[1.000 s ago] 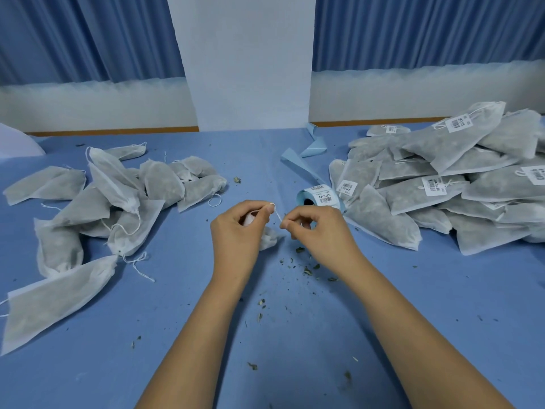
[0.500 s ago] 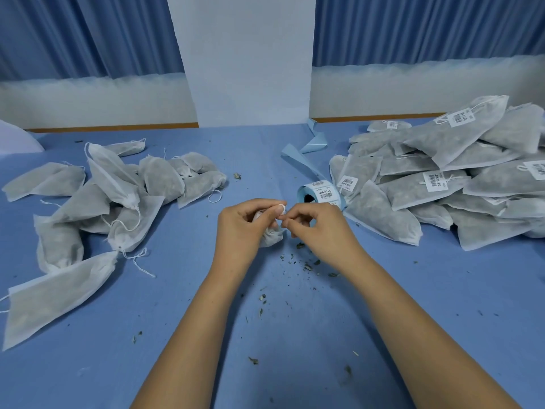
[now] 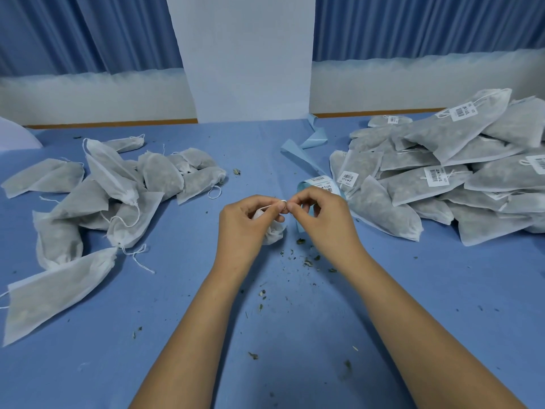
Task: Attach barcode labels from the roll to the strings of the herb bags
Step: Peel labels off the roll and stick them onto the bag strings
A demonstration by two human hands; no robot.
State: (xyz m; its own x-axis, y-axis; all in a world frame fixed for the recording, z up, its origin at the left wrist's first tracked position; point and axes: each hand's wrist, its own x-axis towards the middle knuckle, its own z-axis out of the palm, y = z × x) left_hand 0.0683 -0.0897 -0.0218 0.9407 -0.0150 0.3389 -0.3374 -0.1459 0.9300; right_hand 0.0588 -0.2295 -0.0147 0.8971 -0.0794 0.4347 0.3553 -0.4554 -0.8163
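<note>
Within the last second the two hands have closed the short gap between them. The left hand (image 3: 244, 222), its curled fingers bunching a small herb bag (image 3: 275, 233) just above the table (image 3: 295, 335), now meets the right hand (image 3: 321, 219) fingertip to fingertip, and both pinch the bag's white string (image 3: 269, 205). The label roll (image 3: 320, 184) lies untouched just behind the right hand and no label shows on this string, so sticking one on seems yet to come.

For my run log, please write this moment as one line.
left hand: holds small white fabric herb bag, pinches its thin white string | right hand: pinches same string | blue-backed label roll: behind right hand
</note>
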